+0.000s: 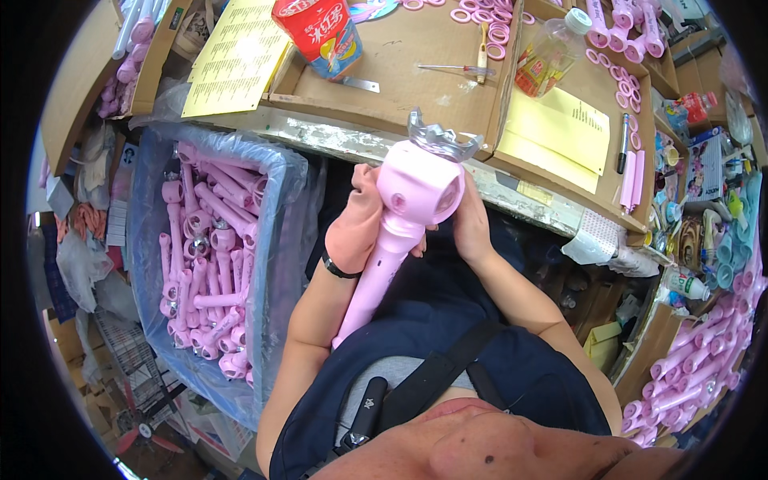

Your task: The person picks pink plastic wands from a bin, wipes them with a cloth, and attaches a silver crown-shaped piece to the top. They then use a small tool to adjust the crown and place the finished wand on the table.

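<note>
A pink toy wand (396, 212) with a round, hollow-looking head and a silver crown (442, 138) on top is held in front of my chest. Its long handle slants down to the left along my left forearm. My left hand (354, 222), covered by a salmon-coloured cloth glove, is closed around the wand below and beside its head. My right hand (474, 224) presses against the right side of the head, with its fingers partly hidden behind it.
At left stands a bin lined with blue plastic (280, 200), holding many pink wands. The cardboard-lined bench (392, 64) ahead carries a screwdriver (456, 70), a brush, a bottle (552, 54), a red drink carton, yellow sheets and pink rings. More wands lie at lower right (688, 368).
</note>
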Demonstrator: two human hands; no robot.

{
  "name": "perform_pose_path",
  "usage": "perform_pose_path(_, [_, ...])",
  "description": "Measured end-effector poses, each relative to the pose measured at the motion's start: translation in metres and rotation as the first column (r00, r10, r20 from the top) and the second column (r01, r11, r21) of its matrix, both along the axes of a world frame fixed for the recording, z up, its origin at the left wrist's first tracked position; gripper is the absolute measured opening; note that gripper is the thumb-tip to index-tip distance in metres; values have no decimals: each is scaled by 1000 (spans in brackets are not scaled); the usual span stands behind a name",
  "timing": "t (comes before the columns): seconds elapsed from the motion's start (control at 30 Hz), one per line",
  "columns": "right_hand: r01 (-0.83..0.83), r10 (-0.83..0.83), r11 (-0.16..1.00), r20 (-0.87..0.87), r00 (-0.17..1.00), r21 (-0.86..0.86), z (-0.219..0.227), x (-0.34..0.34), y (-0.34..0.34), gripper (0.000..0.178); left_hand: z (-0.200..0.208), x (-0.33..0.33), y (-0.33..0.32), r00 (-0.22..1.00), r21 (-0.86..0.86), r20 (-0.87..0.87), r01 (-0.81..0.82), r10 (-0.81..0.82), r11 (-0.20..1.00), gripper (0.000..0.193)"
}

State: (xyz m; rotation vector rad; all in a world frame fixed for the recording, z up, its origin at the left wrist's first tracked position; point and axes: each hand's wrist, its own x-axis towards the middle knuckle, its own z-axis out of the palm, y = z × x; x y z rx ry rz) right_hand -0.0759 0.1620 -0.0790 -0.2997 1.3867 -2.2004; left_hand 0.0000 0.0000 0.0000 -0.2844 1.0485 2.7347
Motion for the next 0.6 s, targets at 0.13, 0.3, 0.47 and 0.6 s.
perform_pose_path(0.13, [70, -76, 996, -107, 991, -63, -13, 2, 23, 30, 10, -6, 8, 989, -503, -25, -135, 142, 854, 52])
perform_pose_path(0.3, [-140, 145, 989, -230, 962, 36, -15, 2, 40, 19, 9, -12, 7, 961, -635, -172, -278, 218, 720, 43])
perform_pose_path(0.47, [-130, 137, 984, -48, 989, 120, -2, 1, 34, 20, -4, -15, 6, 928, -691, -261, -371, 264, 620, 50])
perform_pose_path(0.6, [-8, -2, 976, 47, 999, 216, 1, 10, 24, 13, 1, -16, 6, 893, -711, -367, -450, 261, 540, 49])
